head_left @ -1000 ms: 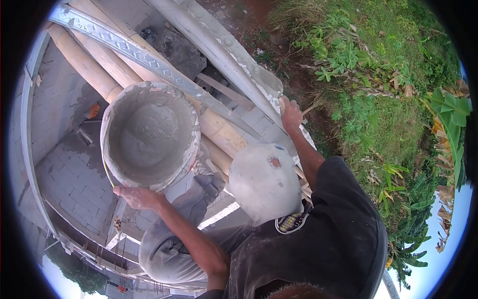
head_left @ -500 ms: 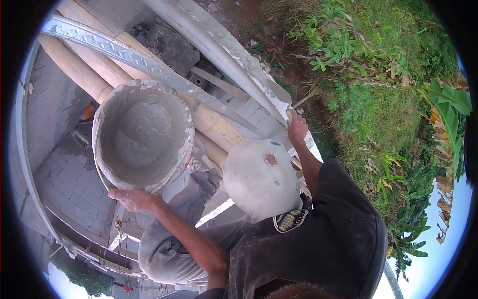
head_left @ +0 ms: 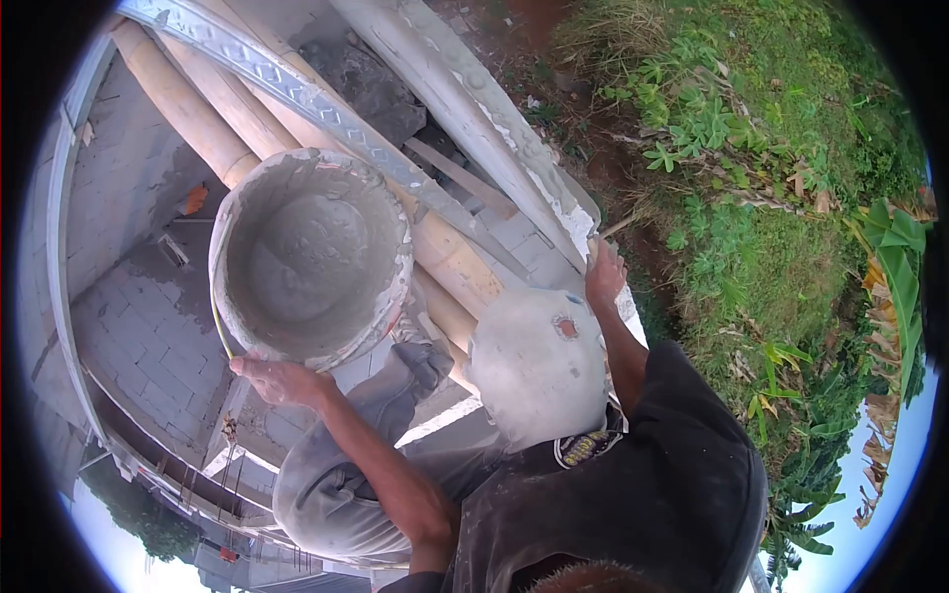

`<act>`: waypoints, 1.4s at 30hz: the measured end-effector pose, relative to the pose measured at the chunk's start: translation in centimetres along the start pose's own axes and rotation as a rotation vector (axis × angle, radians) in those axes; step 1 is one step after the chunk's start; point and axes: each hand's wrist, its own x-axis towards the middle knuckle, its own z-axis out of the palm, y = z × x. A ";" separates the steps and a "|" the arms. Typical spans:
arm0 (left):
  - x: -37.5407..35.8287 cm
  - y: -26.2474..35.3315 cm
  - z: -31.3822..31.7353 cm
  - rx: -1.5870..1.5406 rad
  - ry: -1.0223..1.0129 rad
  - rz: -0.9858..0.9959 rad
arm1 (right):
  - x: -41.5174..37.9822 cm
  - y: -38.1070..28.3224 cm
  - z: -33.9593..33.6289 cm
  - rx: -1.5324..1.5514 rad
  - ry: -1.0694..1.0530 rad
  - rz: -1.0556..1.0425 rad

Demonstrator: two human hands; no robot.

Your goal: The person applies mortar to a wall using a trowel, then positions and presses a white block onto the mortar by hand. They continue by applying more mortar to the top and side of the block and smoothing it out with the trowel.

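Note:
A round bucket (head_left: 311, 262) crusted with grey mortar stands in front of me, with wet mortar in its bottom. My left hand (head_left: 282, 381) is closed at the bucket's near left rim, where its thin yellowish handle (head_left: 219, 306) comes down. Over to the right, my right hand (head_left: 605, 274) grips the edge of the rough, mortar-coated wall top (head_left: 563, 212); part of its fingers is hidden. Between my arms rises a pale, dusty rounded cloth form (head_left: 539, 366) with a small torn hole, apparently a trouser knee.
Bamboo poles (head_left: 198, 114) and a galvanised metal channel (head_left: 287, 84) run diagonally beneath the bucket. Far below on the left lies a grey block floor (head_left: 148, 336). Beyond the wall, the ground drops to green plants (head_left: 751, 247). A curved metal rail (head_left: 61, 247) borders the left.
The view has shifted a little, so the bucket, poles and wall sit farther right. Both hands keep their places on the bucket and the wall edge.

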 end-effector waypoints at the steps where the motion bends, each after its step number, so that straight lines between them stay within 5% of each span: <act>1: -0.2 0.0 -0.3 0.003 0.028 -0.005 | -0.6 0.7 0.5 0.044 0.080 -0.003; 3: -0.2 0.4 -0.3 -0.044 -0.050 0.007 | 0.9 1.3 0.9 0.244 -0.189 0.162; 7: -0.2 0.2 -0.2 -0.130 -0.014 0.012 | -0.3 -2.0 -7.3 0.364 -0.090 0.010; 10: -0.1 0.4 -0.1 -0.191 -0.016 -0.010 | 0.1 -6.0 -16.2 0.597 0.015 -0.333; 12: -0.4 0.4 -0.1 -0.174 -0.008 -0.009 | 0.5 -9.1 -22.4 0.299 0.103 -0.946; 15: -0.1 -0.6 -0.2 -0.153 -0.015 -0.020 | -0.3 -15.3 -28.4 0.257 -0.058 -1.196; 16: 0.0 -0.7 -0.1 -0.197 -0.038 -0.022 | -1.0 -17.3 -30.0 0.250 -0.058 -1.205; 18: 0.0 -1.0 -0.2 -0.241 -0.054 -0.030 | -2.6 -21.0 -31.7 -0.281 -0.142 -1.309; 24: -1.0 -1.7 -0.6 -0.221 -0.030 -0.053 | -3.4 -28.5 -31.7 -0.600 0.061 -1.490; 31: -1.8 -3.1 -1.0 -0.214 -0.063 -0.056 | -2.6 -32.3 -29.8 -0.698 -0.479 -1.479; 33: -1.8 -3.0 -0.9 -0.296 -0.014 -0.012 | -3.0 -32.3 -30.0 -0.490 -0.874 -1.188; 36: -2.2 -3.2 -0.9 -0.295 -0.079 0.012 | -2.7 -32.7 -28.0 -0.245 -1.179 -1.069; 40: -1.9 -3.6 -1.1 -0.266 -0.048 0.018 | -4.4 -31.7 -24.6 -0.003 -1.290 -1.108; 42: -1.9 -3.0 -0.9 -0.259 -0.049 0.002 | -5.1 -31.0 -24.1 0.324 -1.379 -0.965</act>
